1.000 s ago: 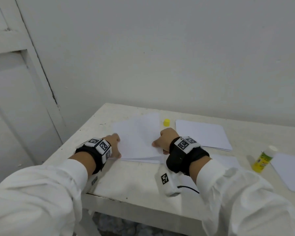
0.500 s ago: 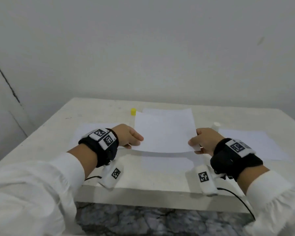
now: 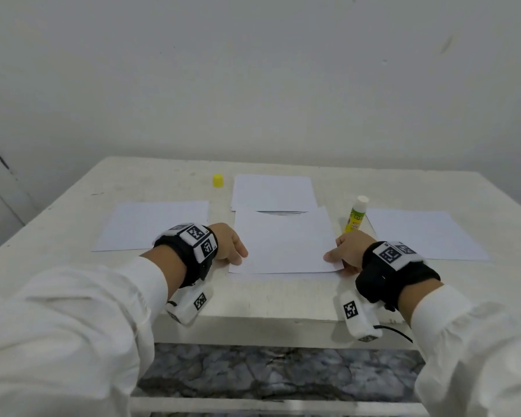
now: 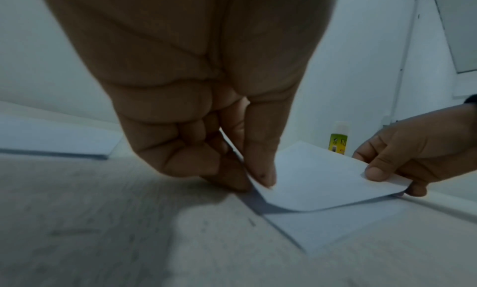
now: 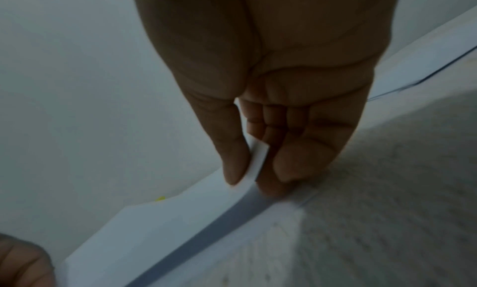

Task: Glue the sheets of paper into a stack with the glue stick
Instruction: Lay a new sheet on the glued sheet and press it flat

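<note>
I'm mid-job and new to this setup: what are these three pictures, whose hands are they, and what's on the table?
No machine here: a person works bare-handed, wearing cameras. The wide picture comes from the head; the two close ones look along each wrist. The left hand and right hand each pinch a near corner of one paper sheet, held just above another sheet on the table. Also there: more sheets left, behind and right, an uncapped glue stick standing upright, and its yellow cap.

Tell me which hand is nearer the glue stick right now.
Right. The right hand pinches the held sheet's near right corner, just in front of the upright glue stick. The left hand pinches the sheet's near left corner, across the sheet.
</note>
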The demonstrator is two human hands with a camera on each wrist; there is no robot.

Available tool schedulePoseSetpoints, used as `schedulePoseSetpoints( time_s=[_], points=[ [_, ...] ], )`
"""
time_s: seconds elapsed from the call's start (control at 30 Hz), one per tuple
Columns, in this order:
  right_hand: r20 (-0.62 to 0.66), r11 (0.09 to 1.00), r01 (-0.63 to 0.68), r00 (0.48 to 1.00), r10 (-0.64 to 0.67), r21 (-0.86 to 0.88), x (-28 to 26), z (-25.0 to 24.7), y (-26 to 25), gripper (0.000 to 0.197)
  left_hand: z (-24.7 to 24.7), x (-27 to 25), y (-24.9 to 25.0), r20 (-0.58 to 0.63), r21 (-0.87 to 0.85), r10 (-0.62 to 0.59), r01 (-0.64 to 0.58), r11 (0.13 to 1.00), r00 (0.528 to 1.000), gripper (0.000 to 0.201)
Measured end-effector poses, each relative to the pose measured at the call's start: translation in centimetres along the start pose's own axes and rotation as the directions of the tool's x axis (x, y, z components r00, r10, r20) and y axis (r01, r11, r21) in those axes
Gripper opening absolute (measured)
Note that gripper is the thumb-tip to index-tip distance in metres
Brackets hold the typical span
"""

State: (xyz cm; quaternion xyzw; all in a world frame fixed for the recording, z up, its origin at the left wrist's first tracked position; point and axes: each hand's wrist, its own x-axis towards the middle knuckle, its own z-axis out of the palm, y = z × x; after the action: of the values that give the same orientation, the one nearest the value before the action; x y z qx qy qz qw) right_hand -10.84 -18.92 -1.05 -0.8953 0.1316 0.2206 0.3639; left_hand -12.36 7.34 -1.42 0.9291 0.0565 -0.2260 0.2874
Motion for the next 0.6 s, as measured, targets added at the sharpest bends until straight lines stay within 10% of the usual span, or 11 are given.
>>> schedulePoseSetpoints(
  time_s=[0.6],
  points=[
    [0.059,1.000,-0.021,0.998,0.020,0.018,2.2,-0.1,1.1,0.021,-0.3,-0.5,-0.9,0.027,-0.006,0.018,-0.018,1.000,0.999,0.025]
  ],
)
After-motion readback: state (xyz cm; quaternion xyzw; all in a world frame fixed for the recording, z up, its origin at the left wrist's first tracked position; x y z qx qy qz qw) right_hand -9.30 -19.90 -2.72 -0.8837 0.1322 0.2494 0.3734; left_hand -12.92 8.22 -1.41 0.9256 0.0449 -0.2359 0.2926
